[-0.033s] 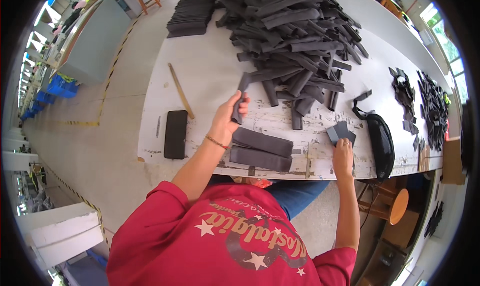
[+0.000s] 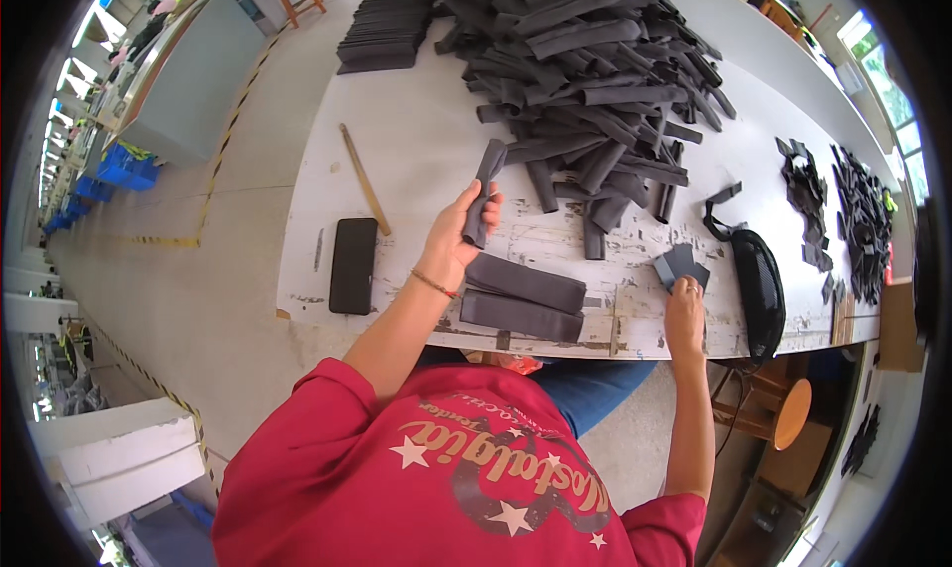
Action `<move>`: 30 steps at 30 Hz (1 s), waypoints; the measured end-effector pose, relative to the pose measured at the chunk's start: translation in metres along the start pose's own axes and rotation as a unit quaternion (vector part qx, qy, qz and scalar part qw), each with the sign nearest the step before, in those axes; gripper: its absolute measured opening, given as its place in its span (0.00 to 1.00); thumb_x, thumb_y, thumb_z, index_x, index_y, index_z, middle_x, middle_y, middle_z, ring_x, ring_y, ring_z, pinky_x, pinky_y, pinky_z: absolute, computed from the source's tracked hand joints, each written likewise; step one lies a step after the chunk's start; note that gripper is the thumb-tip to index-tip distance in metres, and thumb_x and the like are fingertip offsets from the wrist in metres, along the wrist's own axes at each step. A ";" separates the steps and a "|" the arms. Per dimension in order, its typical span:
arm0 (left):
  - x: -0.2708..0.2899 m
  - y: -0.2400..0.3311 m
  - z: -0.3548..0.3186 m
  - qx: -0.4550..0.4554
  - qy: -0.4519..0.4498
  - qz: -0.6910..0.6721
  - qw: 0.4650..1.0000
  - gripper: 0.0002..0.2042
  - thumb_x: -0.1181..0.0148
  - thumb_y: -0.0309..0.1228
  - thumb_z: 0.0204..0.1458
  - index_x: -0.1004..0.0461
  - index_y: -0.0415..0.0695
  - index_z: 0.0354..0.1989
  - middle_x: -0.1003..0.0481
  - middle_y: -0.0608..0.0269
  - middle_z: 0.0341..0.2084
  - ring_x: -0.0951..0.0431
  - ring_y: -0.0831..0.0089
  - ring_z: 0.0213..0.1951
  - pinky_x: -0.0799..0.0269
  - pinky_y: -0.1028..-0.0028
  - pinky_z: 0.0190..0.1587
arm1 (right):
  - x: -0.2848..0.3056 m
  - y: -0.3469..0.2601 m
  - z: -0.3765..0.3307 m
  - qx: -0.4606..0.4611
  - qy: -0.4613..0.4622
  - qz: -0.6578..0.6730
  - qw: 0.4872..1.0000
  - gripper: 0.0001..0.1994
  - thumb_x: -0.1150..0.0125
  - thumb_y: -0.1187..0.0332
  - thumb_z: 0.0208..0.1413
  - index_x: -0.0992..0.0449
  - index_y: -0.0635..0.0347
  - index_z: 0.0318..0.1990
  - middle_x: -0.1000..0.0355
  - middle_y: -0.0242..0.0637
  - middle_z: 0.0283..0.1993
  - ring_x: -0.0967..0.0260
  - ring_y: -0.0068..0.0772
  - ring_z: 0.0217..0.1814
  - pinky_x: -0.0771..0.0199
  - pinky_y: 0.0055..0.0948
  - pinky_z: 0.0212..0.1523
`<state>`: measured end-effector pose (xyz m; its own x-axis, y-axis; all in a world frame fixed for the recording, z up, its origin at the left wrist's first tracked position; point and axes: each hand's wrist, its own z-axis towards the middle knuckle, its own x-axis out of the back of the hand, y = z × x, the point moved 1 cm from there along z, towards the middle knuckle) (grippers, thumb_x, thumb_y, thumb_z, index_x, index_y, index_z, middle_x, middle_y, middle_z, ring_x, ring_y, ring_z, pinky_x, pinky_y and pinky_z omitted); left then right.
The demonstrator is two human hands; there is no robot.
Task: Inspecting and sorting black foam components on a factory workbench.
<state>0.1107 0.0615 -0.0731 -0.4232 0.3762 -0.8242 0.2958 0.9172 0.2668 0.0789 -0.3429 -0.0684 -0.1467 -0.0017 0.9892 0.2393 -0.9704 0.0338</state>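
My left hand (image 2: 458, 232) is closed around a dark grey fabric strip (image 2: 485, 190), which looks folded or tube-like and stands up out of the fist above the table. Just in front of me, two flat dark fabric strips (image 2: 526, 297) lie one beside the other. At the right, the fingers of my right hand (image 2: 685, 309) are pinched on a few small dark patches (image 2: 682, 262), fanned out near the table's front edge. Beyond both hands rises a large loose pile of similar strips (image 2: 595, 91).
A neat stack of strips (image 2: 385, 37) sits at the far left. Nearer are a wooden stick (image 2: 364, 178) and a black phone (image 2: 353, 267). A black mesh pouch (image 2: 757, 289) lies right of my right hand, with dark scraps (image 2: 861, 215) beyond. A wooden stool (image 2: 788, 411) stands below the table.
The strip in my left hand is tilted up slightly more and shows more of its width. My right hand stays at the patches. The whole view has shifted a little.
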 end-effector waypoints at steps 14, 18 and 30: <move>-0.029 -0.022 -0.028 -0.022 -0.116 0.211 0.970 0.11 0.50 0.25 0.61 0.35 0.39 0.51 0.27 0.47 0.46 0.25 0.50 0.51 0.25 0.55 0.54 | 0.076 -0.110 0.006 -0.078 0.027 0.422 0.903 0.09 0.38 0.77 0.52 0.36 0.65 0.32 0.35 0.47 0.33 0.39 0.49 0.35 0.38 0.41 0.37; -0.038 -0.029 -0.030 -0.008 -0.094 0.172 0.981 0.11 0.50 0.23 0.59 0.34 0.34 0.49 0.25 0.47 0.42 0.22 0.51 0.47 0.22 0.58 0.50 | 0.067 -0.139 -0.001 -0.010 0.103 0.420 0.902 0.07 0.42 0.79 0.54 0.36 0.64 0.34 0.35 0.48 0.31 0.39 0.55 0.34 0.38 0.45 0.35; -0.047 -0.038 -0.037 -0.050 -0.047 0.192 0.979 0.09 0.47 0.25 0.59 0.34 0.35 0.45 0.25 0.49 0.39 0.19 0.51 0.41 0.18 0.60 0.40 | 0.084 -0.153 0.004 -0.058 -0.027 0.482 0.874 0.13 0.38 0.72 0.55 0.37 0.62 0.43 0.34 0.45 0.37 0.35 0.46 0.40 0.34 0.36 0.42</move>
<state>0.0882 0.0134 -0.0259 -0.2162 0.6859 -0.6948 0.3307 0.7210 0.6089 0.0342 -0.1938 0.0100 0.1155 -0.8239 0.5549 0.1265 -0.5418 -0.8309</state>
